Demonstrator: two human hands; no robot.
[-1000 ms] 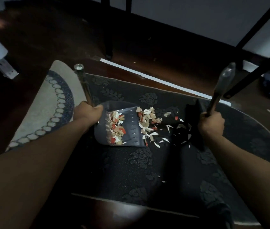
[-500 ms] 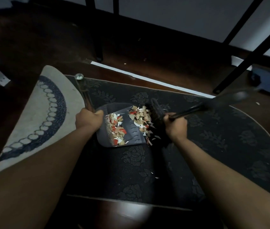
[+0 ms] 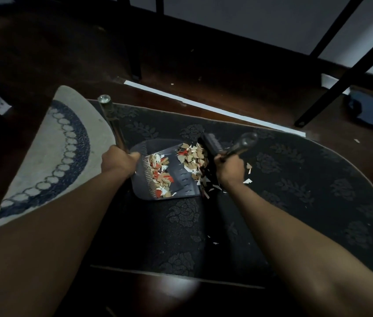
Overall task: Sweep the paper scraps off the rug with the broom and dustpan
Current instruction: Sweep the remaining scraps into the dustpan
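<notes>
A dark dustpan (image 3: 181,179) lies on the black flowered rug (image 3: 295,191), its mouth facing right. My left hand (image 3: 118,162) grips its long handle just behind the pan. Tan, white and red paper scraps (image 3: 160,177) are piled inside, and more scraps sit at the pan's lip. My right hand (image 3: 229,167) grips the handle of the black hand broom (image 3: 210,147), whose brush head stands at the pan's lip against the scraps. A few scraps (image 3: 248,177) lie on the rug beside my right wrist, and tiny bits lie nearer me.
A beige rug with a blue ring pattern (image 3: 50,156) overlaps the black rug at the left. Dark wooden floor surrounds both. Black metal furniture legs (image 3: 345,74) stand at the back, and a white strip (image 3: 203,106) runs along the rug's far edge.
My right hand has swept the broom leftward across the rug, pushing the loose scraps to the dustpan's lip. My left hand has kept its grip on the dustpan handle.
</notes>
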